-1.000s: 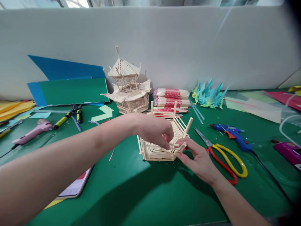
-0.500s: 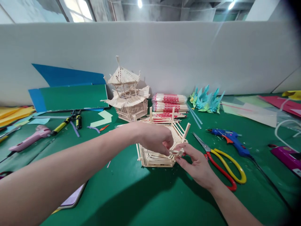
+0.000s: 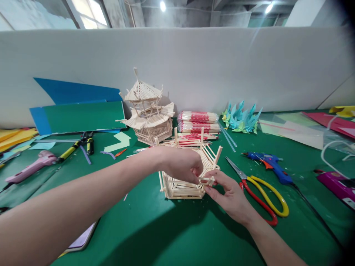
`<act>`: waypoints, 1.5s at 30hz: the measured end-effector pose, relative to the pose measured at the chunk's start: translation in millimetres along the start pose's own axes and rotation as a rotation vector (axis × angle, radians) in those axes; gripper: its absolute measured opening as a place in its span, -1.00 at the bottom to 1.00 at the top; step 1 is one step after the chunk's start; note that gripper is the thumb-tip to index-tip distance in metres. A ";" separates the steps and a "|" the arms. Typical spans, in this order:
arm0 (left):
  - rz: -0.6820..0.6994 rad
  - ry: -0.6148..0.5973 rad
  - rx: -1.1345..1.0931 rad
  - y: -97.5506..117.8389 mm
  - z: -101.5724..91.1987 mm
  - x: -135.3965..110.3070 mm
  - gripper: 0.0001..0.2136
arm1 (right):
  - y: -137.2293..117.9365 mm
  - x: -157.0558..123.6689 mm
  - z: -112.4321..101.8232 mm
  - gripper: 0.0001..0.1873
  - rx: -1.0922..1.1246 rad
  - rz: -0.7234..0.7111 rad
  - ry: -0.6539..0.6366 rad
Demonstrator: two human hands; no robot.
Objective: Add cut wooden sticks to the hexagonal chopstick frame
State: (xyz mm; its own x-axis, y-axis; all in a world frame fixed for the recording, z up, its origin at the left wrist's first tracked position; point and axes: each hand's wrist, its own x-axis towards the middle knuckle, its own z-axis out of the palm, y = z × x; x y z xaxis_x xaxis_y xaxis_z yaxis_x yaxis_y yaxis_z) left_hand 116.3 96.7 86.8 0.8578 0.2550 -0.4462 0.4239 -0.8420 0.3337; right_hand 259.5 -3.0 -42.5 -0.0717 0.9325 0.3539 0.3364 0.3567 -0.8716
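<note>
A many-sided frame of pale wooden sticks [image 3: 184, 194] stands on the green table, with upright posts at its corners. My left hand [image 3: 184, 164] reaches over it from the left, fingers pinched on a short wooden stick [image 3: 204, 180] at the near right corner. From the right, my right hand [image 3: 229, 194] closes thumb and fingers around the corner post and stick ends there. The left hand hides part of the frame's inside. Behind stands a finished-looking two-tier stick pavilion [image 3: 148, 116].
Scissors [image 3: 263, 195] and a blue glue gun [image 3: 273, 166] lie to the right. Packs of sticks [image 3: 198, 122] and blue paper cranes [image 3: 242, 118] sit at the back. On the left are a pink glue gun [image 3: 33, 168], pliers [image 3: 72, 149] and a phone [image 3: 83, 236].
The whole view has shifted slightly, so things appear a little further left and lower. Both hands keep their hold at the same corner of the frame.
</note>
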 end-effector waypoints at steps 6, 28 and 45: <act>-0.006 -0.003 0.005 0.4 -0.7 -0.1 -0.86 | 2.1 -0.2 -0.6 -0.94 0.017 0.029 -0.036; 0.025 -0.006 0.003 1.1 1.8 0.7 -0.82 | -23.1 12.9 4.3 -0.68 -0.153 -0.061 0.091; -0.002 -0.002 -0.061 -2.1 3.6 0.3 -0.90 | -23.4 14.4 5.0 -0.67 -0.169 -0.048 0.050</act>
State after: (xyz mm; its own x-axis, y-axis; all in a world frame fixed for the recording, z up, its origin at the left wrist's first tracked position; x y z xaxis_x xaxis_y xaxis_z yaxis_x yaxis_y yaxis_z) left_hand 114.5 96.8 83.0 0.8567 0.2556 -0.4481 0.4423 -0.8110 0.3829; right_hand 245.9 2.3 -18.8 -0.0459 0.9093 0.4137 0.4872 0.3819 -0.7854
